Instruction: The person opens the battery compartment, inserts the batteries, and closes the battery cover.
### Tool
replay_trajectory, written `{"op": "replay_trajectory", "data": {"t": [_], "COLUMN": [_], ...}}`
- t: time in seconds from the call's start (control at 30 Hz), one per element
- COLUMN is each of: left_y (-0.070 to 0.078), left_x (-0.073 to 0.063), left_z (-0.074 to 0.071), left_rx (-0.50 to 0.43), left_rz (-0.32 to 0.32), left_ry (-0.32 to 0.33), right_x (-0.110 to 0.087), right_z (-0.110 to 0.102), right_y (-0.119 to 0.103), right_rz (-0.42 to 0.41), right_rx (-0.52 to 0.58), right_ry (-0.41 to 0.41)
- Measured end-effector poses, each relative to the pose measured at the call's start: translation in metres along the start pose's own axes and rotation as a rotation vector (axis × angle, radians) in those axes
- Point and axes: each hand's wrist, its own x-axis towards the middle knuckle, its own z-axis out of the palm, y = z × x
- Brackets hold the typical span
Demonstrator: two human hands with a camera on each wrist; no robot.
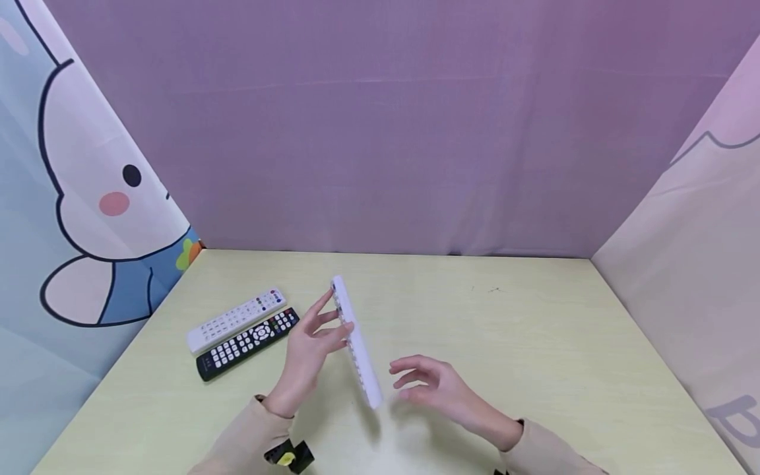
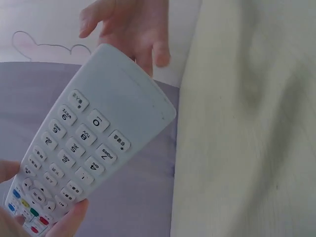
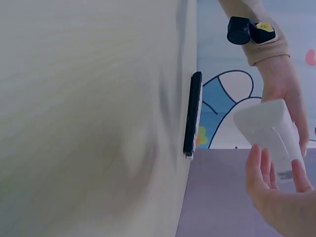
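A white remote control [image 1: 363, 359] is held up off the table, tilted on edge, by my left hand [image 1: 304, 356]. The thumb and fingers grip its edges near the end with coloured buttons. Number keys cover the face of this remote [image 2: 74, 143] in the left wrist view; its broad blank end points away from the hand. My right hand [image 1: 436, 389] hovers just right of that blank end, fingers loosely bent and apart from it in the head view. From the right wrist, the plain back of the remote [image 3: 266, 121] shows beyond the right fingers.
Two more remotes lie side by side at the table's left: a white one [image 1: 237, 320] and a black one [image 1: 246, 344]. The pale table [image 1: 534, 330] meets a purple cloth backdrop [image 1: 386, 165]. Printed cloths hang on both sides.
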Motion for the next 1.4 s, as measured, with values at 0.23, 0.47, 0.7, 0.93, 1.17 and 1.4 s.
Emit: {"op": "replay_trajectory", "data": {"t": [0.23,0.47,0.7,0.93,1.17,1.4], "left_y": [0.004,0.008,0.006,0.003,0.0,-0.008], "left_x": [0.01,0.021,0.032,0.042,0.051,0.058], "left_z": [-0.014,-0.028,-0.044,-0.054,-0.061,-0.069], "left_rx": [0.293,0.539,0.716,0.901,1.076,1.185], "left_rz": [0.069,0.183,0.295,0.32,0.33,0.291], "left_ry": [-0.029,-0.11,-0.258,-0.334,-0.39,-0.456], "right_x": [-0.007,-0.012,-0.016,-0.02,-0.021,-0.022], "right_z": [-0.018,-0.04,-0.062,-0.078,-0.085,-0.087], "right_y": [-0.004,-0.008,-0.007,0.002,0.006,0.003], "right_rz": [0.074,0.099,0.06,-0.042,-0.064,-0.058], "right_rx": [-0.115,-0.271,-0.43,-0.629,-0.742,-0.788], "right_ry": [0.054,0.125,0.162,0.167,0.174,0.192]}}
